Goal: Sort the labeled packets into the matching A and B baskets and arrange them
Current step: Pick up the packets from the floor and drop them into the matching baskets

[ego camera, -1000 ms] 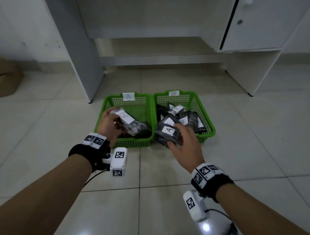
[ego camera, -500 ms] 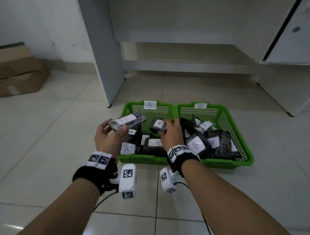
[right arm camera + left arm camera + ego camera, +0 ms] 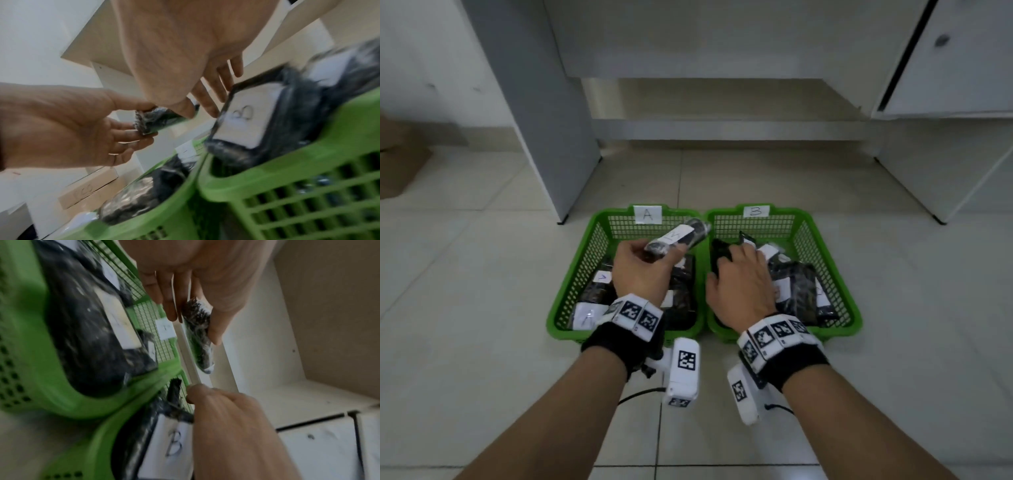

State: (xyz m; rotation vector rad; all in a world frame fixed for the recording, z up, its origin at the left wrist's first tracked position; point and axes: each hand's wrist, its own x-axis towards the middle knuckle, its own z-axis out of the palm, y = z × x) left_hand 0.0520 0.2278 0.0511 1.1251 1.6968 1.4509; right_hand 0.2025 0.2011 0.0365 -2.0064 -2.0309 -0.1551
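Two green baskets stand side by side on the floor, basket A [image 3: 585, 274] on the left and basket B [image 3: 835, 270] on the right, each holding several dark packets with white labels. My left hand [image 3: 654, 257] pinches one end of a dark packet [image 3: 678, 236] and holds it above basket A; the same packet [image 3: 199, 331] shows between thumb and fingers in the left wrist view. My right hand [image 3: 736, 263] reaches into the left side of basket B. Its fingers [image 3: 211, 100] are straight and spread, touching the edge of a B-labelled packet [image 3: 240, 123].
A grey desk leg [image 3: 544, 120] stands just behind basket A, with a low shelf [image 3: 722, 130] behind both baskets. A white cabinet [image 3: 945, 102] is at the back right. A cardboard box [image 3: 397, 161] sits at the far left. Bare tiled floor [image 3: 482, 342] surrounds the baskets.
My right hand carried an A-labelled packet from basket B over to basket A, let it go, and returned to basket B with nothing in it. My left hand kept hold of its packet throughout.
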